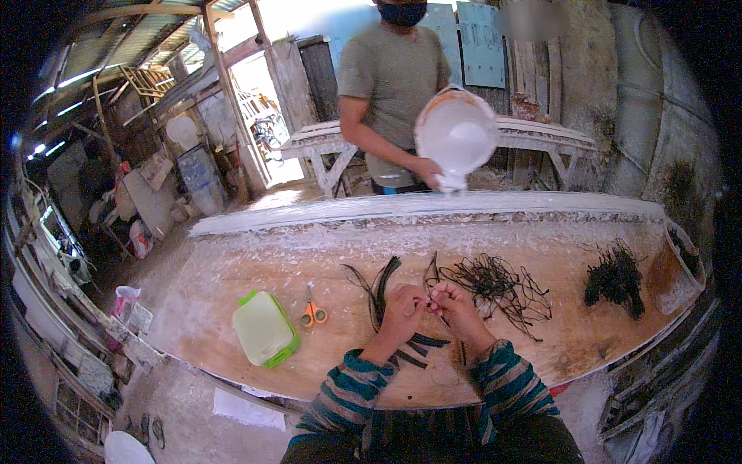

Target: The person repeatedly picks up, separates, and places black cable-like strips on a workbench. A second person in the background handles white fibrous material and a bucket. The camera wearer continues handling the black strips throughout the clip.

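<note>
My left hand (405,307) and my right hand (459,307) meet fingertip to fingertip over the wooden table, both closed in a pinch on a thin black cord. Much of the cord is hidden by my fingers. A loose tangle of black cords (502,290) lies just right of my right hand. Under and beside my left hand are several flat black strips (380,286), some long and curved, some short pieces (411,357) near my wrist. Farther left lie orange-handled scissors (313,315) and a box with a pale lid and green clips (264,328).
A dense black bundle of cords (615,280) sits at the table's right, beside a whitish container (679,271) lying on its side. A white-crusted board (433,207) edges the far side. Beyond it a masked person (394,93) holds a white bucket (456,133), before a white bench (541,133).
</note>
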A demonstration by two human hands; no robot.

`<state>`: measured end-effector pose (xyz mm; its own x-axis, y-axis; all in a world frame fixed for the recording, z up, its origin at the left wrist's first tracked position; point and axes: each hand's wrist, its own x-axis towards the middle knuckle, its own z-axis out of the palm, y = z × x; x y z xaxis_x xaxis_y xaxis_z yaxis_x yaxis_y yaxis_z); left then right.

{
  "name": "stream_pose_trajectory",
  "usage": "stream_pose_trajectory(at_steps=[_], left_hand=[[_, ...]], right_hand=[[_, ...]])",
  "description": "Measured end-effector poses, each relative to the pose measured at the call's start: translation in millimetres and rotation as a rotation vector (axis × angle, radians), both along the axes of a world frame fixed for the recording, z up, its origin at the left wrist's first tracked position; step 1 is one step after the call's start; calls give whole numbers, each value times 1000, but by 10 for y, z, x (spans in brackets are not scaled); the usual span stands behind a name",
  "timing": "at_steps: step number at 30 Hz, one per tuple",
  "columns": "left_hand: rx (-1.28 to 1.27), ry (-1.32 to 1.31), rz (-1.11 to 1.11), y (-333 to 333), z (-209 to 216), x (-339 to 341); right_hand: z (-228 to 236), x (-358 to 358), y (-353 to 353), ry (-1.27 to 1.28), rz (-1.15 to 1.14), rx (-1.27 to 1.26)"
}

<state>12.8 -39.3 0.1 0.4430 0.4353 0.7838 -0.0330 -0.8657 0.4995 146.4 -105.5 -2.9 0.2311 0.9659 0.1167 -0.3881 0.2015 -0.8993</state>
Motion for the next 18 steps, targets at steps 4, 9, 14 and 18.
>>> stream_pose_trajectory(at_steps=[4,9,14,18], left_hand=[[-200,-52,-28,-13,-67,66],[-336,-31,-91,-45,33,46],[-491,-135,-181,27,-82,85],[-576,-198,-160,-27,13,77]], right_hand=[[-20,56,40,58,-11,27],[-17,45,40,-189,-135,60],[-32,55,25,-464,-221,91],[31,34,1,-709,-340,206]])
